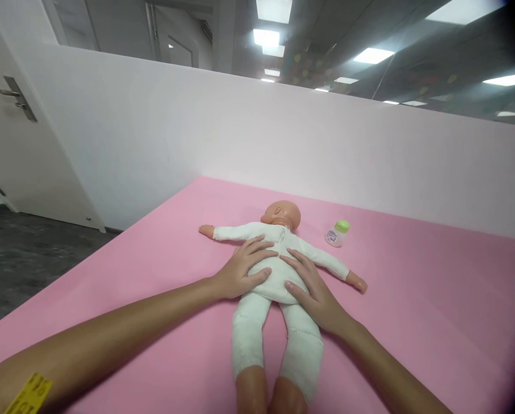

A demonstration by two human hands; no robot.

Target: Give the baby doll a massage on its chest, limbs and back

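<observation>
A baby doll (275, 282) with a white cloth body and bare plastic head, hands and lower legs lies stretched out, head away from me. Its head is turned to the left, one ear showing, and its arms reach out to both sides. My left hand (245, 267) rests flat on the left side of the doll's torso, fingers spread. On the torso's right side lies my right hand (311, 284), also open, with fingers extended. To the right of the doll's head is a small clear bottle (334, 237) with a green cap, apart from both hands.
The doll and bottle are on a pink tabletop (154, 253). A white wall (348, 155) borders its far side, with windows above. At the left are a door (25, 132) and dark grey floor (29, 247). A yellow label (31, 394) shows by my left arm.
</observation>
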